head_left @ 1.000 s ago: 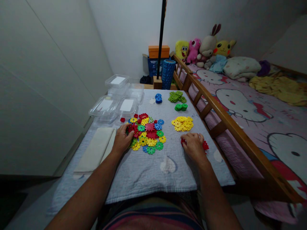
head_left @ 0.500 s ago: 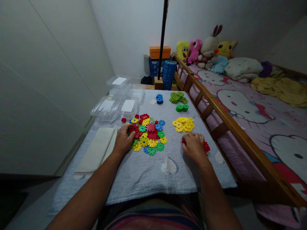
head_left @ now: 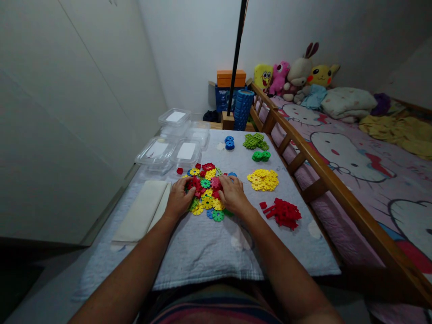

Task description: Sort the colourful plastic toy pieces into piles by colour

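A mixed heap of red, yellow, green and blue plastic snowflake discs [head_left: 205, 180] lies on a pale quilted cloth [head_left: 202, 252]. My left hand [head_left: 180, 198] rests on the heap's left edge, its fingers curled on red pieces. On the heap's right side sits my right hand [head_left: 232, 194], fingers bent onto the discs; what they hold is hidden. Sorted piles lie to the right: red [head_left: 283, 213], yellow [head_left: 263, 179], green [head_left: 256, 141] with a small green stack [head_left: 261, 156], and blue [head_left: 230, 142].
Clear plastic boxes with lids [head_left: 175, 139] stand at the back left. A folded white cloth [head_left: 143, 210] lies left of the heap. A wooden bed rail [head_left: 324, 175] runs along the right, with plush toys [head_left: 297, 74] beyond. A black pole [head_left: 238, 58] rises behind.
My right hand left the red pile at the right and moved left onto the mixed heap. The red pile is now uncovered. My left hand stayed on the heap's left edge.
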`<act>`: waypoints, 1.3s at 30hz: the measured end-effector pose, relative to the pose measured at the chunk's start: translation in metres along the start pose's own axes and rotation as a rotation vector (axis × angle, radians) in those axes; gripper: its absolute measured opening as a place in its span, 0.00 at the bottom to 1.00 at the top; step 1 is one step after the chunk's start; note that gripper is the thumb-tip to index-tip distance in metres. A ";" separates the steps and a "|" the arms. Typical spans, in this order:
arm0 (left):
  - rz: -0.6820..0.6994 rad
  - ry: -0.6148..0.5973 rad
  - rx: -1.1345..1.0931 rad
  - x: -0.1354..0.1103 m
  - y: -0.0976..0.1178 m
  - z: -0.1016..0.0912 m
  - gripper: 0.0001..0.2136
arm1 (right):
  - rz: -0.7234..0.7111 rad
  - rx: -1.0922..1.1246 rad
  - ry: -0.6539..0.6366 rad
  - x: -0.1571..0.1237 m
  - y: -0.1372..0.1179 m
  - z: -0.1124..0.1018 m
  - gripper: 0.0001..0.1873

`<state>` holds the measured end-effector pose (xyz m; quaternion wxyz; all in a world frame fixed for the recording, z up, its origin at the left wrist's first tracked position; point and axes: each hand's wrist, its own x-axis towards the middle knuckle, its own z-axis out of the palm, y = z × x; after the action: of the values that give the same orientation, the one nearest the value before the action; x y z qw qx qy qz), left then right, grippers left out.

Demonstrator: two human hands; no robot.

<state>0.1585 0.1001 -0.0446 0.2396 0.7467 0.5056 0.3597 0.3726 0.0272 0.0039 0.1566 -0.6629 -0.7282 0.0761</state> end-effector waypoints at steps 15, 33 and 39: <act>0.005 0.069 -0.009 0.000 0.001 0.000 0.16 | 0.035 0.005 0.024 0.005 0.009 -0.015 0.28; 0.003 0.071 0.021 -0.001 0.000 0.001 0.16 | 0.142 -0.179 -0.025 -0.113 0.092 -0.059 0.17; -0.003 0.067 0.028 -0.001 0.001 0.000 0.16 | 0.136 -0.222 0.022 -0.119 0.098 -0.056 0.20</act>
<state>0.1591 0.0985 -0.0444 0.2125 0.7367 0.5196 0.3770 0.4920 -0.0847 0.0099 0.0846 -0.7249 -0.6836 -0.0019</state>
